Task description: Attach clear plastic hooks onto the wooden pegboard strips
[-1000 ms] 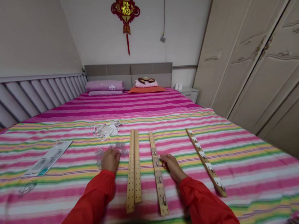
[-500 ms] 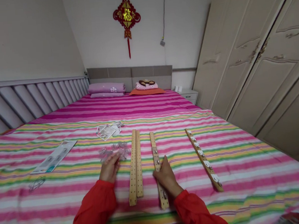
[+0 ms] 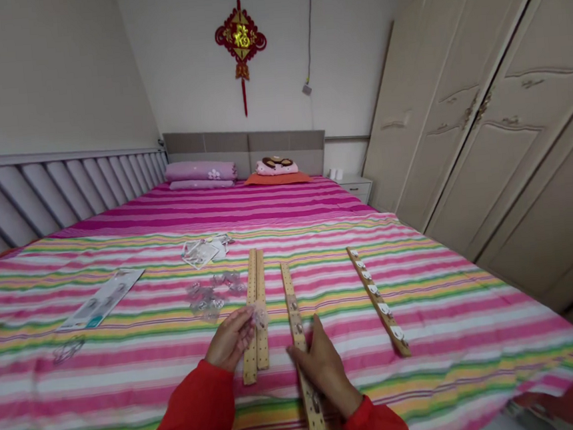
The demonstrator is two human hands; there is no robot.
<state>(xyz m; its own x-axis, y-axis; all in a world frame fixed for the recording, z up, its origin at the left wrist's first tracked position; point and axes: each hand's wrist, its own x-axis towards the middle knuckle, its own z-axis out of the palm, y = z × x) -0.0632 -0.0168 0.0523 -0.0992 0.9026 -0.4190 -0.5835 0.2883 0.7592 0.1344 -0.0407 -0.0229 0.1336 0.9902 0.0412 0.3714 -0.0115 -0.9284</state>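
My left hand (image 3: 231, 339) is closed in a pinch on a small clear adhesive hook (image 3: 260, 314), held above two drilled wooden strips (image 3: 262, 351) lying side by side. With thumb and fingers on either side, my right hand (image 3: 322, 362) grips another wooden strip (image 3: 287, 280) that carries several clear hooks with metal parts. Part of this strip is hidden behind the hand. Left of the pair, several clear adhesive hooks (image 3: 208, 302) lie in a loose cluster. Farther right rests a wooden strip with white round hooks (image 3: 376, 294).
A flat clear-and-white package (image 3: 104, 299) lies at the left, with a crumpled clear wrapper (image 3: 69, 349) nearer me. Opened packaging (image 3: 204, 250) sits beyond the hooks. Everything rests on a striped bedsheet (image 3: 147, 401). Folded bedding (image 3: 201, 171) is by the headboard; a wardrobe (image 3: 500, 129) stands right.
My left hand has moved right from the cluster, bringing one clear hook over the paired strips. My right hand and its strip have come slightly nearer me. The view has shifted a little.
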